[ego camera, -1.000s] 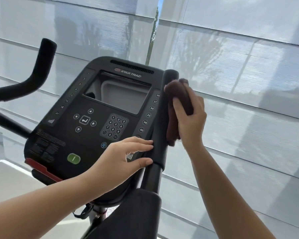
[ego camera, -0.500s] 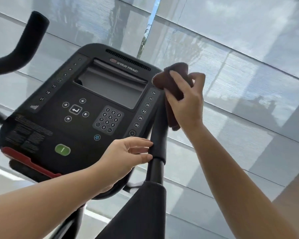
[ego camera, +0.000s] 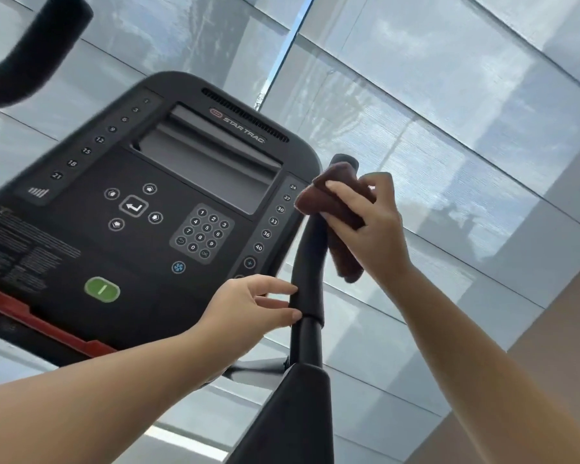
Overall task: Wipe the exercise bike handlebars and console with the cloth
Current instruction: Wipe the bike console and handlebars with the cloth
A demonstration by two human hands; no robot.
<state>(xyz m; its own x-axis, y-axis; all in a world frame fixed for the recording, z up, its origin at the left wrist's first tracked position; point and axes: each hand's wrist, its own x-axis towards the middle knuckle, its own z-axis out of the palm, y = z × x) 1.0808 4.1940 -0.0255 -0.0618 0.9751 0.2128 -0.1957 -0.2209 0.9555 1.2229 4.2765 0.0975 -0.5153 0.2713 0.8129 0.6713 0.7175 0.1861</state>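
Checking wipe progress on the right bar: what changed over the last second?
The right hand kept the brown cloth and worked it up the right handlebar to just under the tip; the view also tilted upward. The left hand stayed open with fingertips at the grip's lower end. The console is still untouched by the cloth.

hands: 2 [ego camera: 245, 313] [ego camera: 372, 229] | cloth: 1 [ego camera: 340, 209] | console: 1 [ego camera: 141, 209] | handlebars: 2 [ego camera: 310, 269] [ego camera: 34, 51]
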